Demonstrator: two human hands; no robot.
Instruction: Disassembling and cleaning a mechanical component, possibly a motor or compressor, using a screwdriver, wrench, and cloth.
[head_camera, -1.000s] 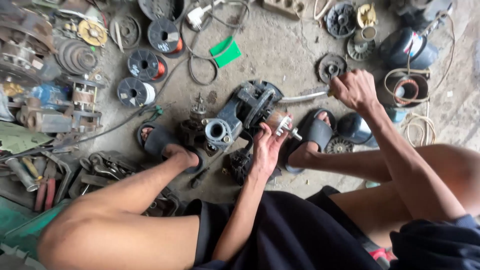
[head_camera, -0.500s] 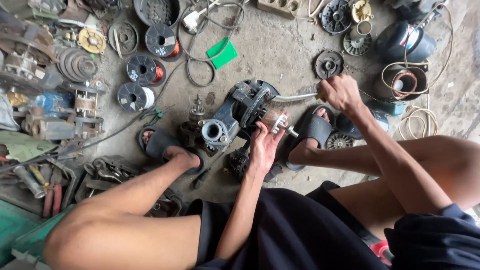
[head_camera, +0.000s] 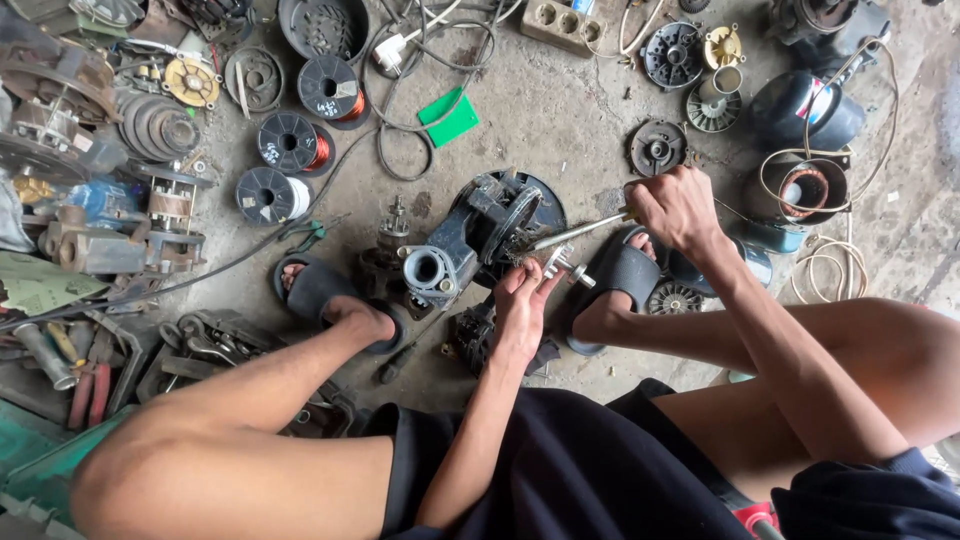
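Observation:
A black pump housing (head_camera: 478, 232) with a grey round port lies on the concrete floor between my feet. My right hand (head_camera: 676, 208) is closed around the handle of a screwdriver (head_camera: 575, 232) whose metal shaft points left into the housing. My left hand (head_camera: 523, 297) rests against the housing's near side, fingers pinching a small metal fitting (head_camera: 560, 264). Both feet wear dark slippers (head_camera: 318, 290), one on each side of the pump.
Spools of copper wire (head_camera: 290, 143), a green card (head_camera: 449, 119), white cable and a socket strip (head_camera: 558, 26) lie beyond the pump. Motor parts and rotors crowd the left; end covers, a stator (head_camera: 800, 190) and wire coils sit at right. Pliers and tools lie near my left leg.
My right hand has drawn a little closer to the housing with the screwdriver. The left hand stays at the fitting, hardly moved.

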